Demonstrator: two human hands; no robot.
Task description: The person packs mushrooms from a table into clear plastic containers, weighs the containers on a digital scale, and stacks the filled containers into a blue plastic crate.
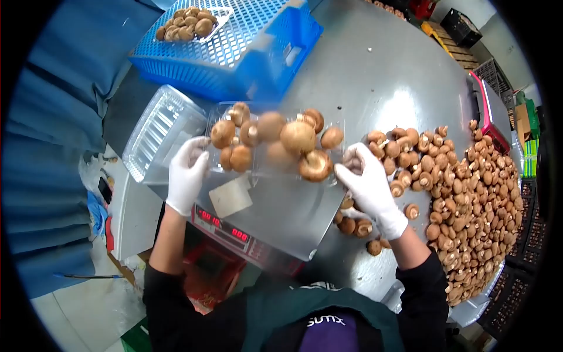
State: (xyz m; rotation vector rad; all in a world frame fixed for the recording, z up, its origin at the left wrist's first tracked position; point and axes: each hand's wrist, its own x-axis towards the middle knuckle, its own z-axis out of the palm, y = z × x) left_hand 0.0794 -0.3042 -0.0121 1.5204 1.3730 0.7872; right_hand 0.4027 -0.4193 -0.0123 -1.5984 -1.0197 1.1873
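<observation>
Between my two white-gloved hands is a clear plastic tray (258, 166) with several brown mushrooms (298, 138) in it, some blurred. My left hand (189, 170) pinches the tray's left edge, and my right hand (366, 185) pinches its right edge. Below the tray lies the metal plate of a scale (275, 220), with a pale square card (230, 196) on it. Red digits glow on the scale's front. Stacked empty clear trays (161, 132) stand beside my left hand.
A large heap of mushrooms (475, 205) covers the right side of the metal table (346, 76). An upturned blue crate (234, 53) at the back left bears a filled tray of mushrooms (186, 24). Another scale (491, 111) stands at the far right.
</observation>
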